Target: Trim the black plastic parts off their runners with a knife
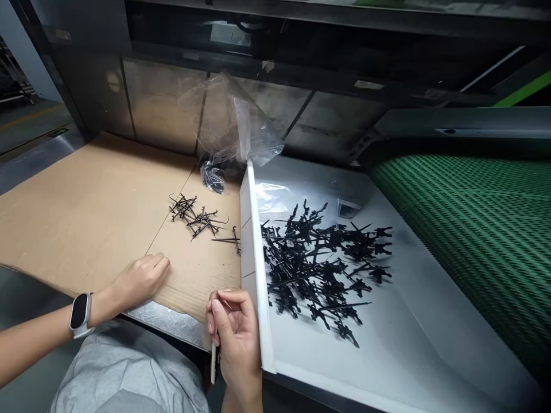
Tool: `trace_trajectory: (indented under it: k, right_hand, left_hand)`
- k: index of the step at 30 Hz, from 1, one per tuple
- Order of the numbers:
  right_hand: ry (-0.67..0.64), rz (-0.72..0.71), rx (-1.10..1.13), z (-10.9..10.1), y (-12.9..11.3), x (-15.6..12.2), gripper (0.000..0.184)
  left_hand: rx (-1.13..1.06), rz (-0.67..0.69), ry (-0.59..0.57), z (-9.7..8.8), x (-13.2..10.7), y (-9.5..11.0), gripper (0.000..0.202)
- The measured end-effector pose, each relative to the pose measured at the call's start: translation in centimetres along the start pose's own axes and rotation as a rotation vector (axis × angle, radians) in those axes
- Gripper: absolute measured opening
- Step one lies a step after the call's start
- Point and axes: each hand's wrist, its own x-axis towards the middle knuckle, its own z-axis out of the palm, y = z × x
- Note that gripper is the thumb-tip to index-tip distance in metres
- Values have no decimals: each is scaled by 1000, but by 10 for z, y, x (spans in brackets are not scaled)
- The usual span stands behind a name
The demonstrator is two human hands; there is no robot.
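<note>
My left hand [148, 276], with a white-banded watch [81, 312] on the wrist, rests palm down on the cardboard sheet [86, 206]. Its fingers are curled closed, and whatever they may hold is hidden. Beside the white divider, my right hand [236, 332] is turned palm up with bent fingers. From its lower side a thin beige strip [213, 362], like a tool handle, sticks down; its other end is out of sight. Beyond both hands, a small pile of thin black plastic parts [200, 218] lies on the cardboard, with a few parts [235, 240] apart against the divider.
Right of the white divider [258, 258], many black branched parts [318, 264] lie heaped in a white tray [413, 355]. A clear plastic bag [241, 126] hangs over the divider's far end. A green mesh belt [465, 218] runs at the right. A metal machine wall [159, 103] stands behind.
</note>
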Motion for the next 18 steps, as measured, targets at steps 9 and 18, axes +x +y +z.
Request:
trace_trajectory:
  k: [9,18]
  right_hand:
    - [9,54,76,6,8,-3,39]
    - [20,90,167,20,34,2,53]
  left_hand:
    - [-131,-18,236,-123,115,15,19]
    - [181,275,168,-168,342,117,29]
